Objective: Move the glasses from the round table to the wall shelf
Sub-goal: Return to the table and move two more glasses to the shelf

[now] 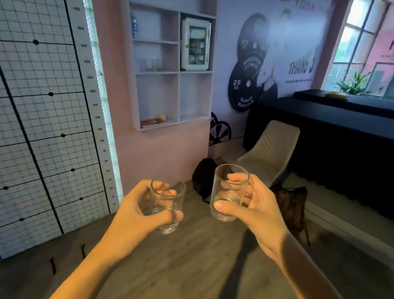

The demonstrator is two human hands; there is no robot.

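Two glasses (170, 204) (227, 199) — left hand (135, 208), right hand (259, 210)

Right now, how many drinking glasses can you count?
2 clearly: the lower glass gripped by the left hand, the higher glass by the right hand. Blurred shapes on the wall shelf may be more.

The left arm (87, 271) comes in from 6 o'clock, the right arm (323, 291) from 5 o'clock. The left hand (139, 209) curls round a small glass (167, 202) with its thumb across the front. The right hand (258, 210) sits at the left hand's 2 o'clock and grips a second glass (229, 192) the same way.
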